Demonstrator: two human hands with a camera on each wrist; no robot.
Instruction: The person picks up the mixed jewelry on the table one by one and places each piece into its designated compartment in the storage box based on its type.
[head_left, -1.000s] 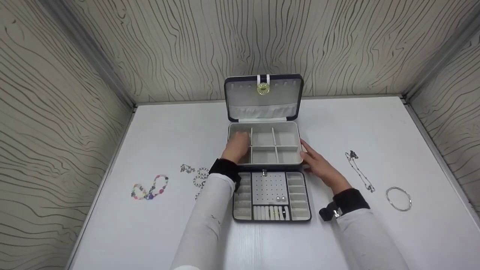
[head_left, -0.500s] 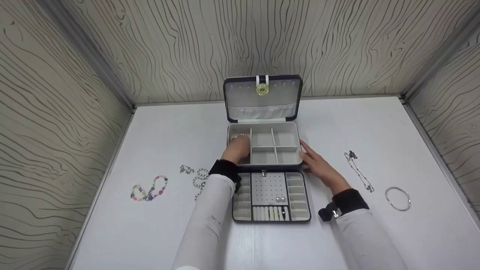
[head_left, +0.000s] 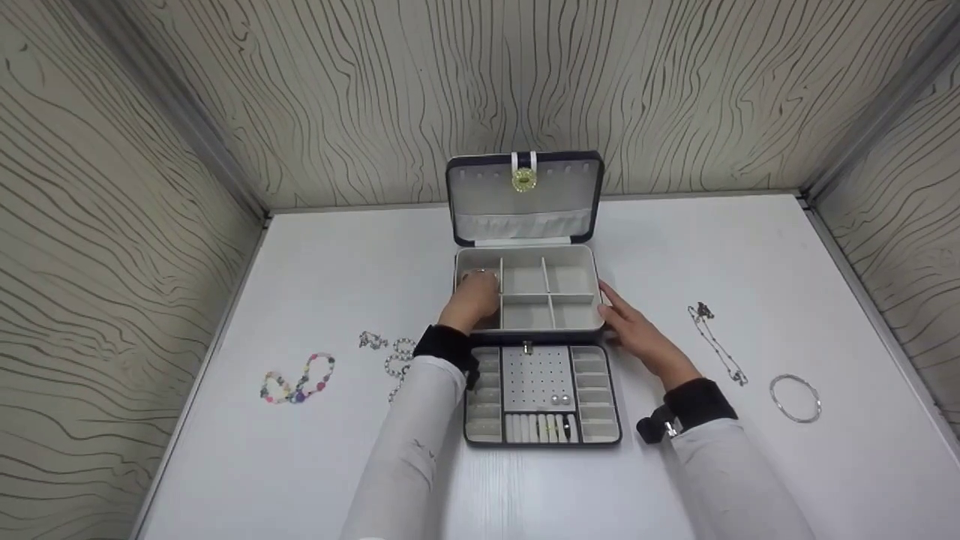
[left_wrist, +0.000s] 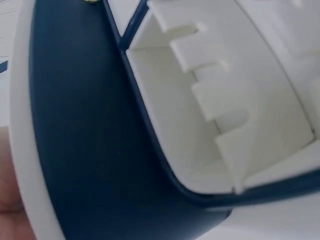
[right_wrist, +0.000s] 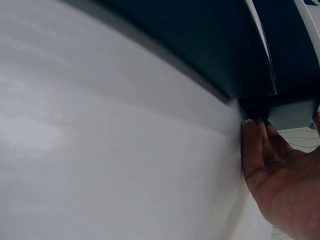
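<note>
An opened jewelry box (head_left: 524,295) with a compartmented base stands at mid-table in the head view. My left hand (head_left: 474,296) reaches into its left compartments, fingers pointing down and mostly hidden. A small shiny glint, like part of a bracelet, shows just beyond the knuckles; whether the fingers hold it is not visible. In the left wrist view only a bit of that hand (left_wrist: 9,192) appears behind the box wall. My right hand (head_left: 636,330) rests against the box's right side, its extended fingers (right_wrist: 253,147) touching the dark wall in the right wrist view.
In front lies the box's tray (head_left: 541,379) with pearl earrings and rings. To the left are a colorful bead bracelet (head_left: 321,375), a small silver chain (head_left: 371,340) and a pearl strand (head_left: 401,358). A necklace (head_left: 716,343) and a bangle (head_left: 795,398) lie right.
A shiny edge came into sight beyond my left hand half a second ago and now shows less. The left hand has shifted only slightly within the compartment. My right hand stays in place.
</note>
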